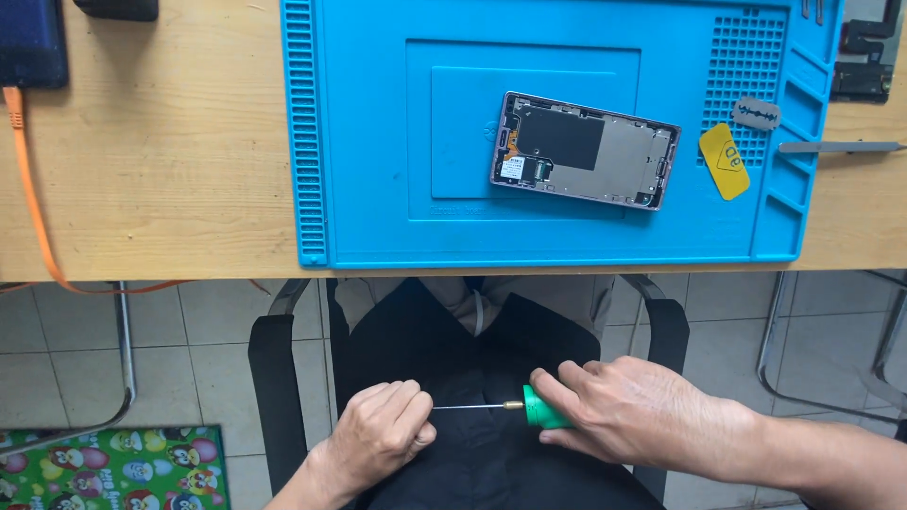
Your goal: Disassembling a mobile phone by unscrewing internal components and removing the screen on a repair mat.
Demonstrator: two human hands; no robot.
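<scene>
- Head view: you sat at a wooden tabletop [170, 151], both hands held low over your lap, below the tabletop's near edge.
- Your right hand [633, 411] was closed around the green handle of a small screwdriver [540, 408], whose thin metal shaft pointed to your left.
- Your left hand [383, 430] was curled shut, its fingertips [416, 408] pinching the tip of that shaft.
- The screwdriver lay level between the two hands, over the dark clothing on your lap and well apart from the work above.
- On the tabletop a blue repair mat [378, 217] carried an opened phone [584, 149], its back removed and inner plate showing, lying slightly tilted in the mat's middle recess.
- A yellow pick [724, 161] and a razor blade [758, 113] rested just right of the phone on the mat.
- Metal tweezers [841, 146] lay across the mat's right edge.
- An orange cable [28, 189] ran down the tabletop's left side.
- A black chair [274, 378] framed your lap over a tiled floor [189, 321].
</scene>
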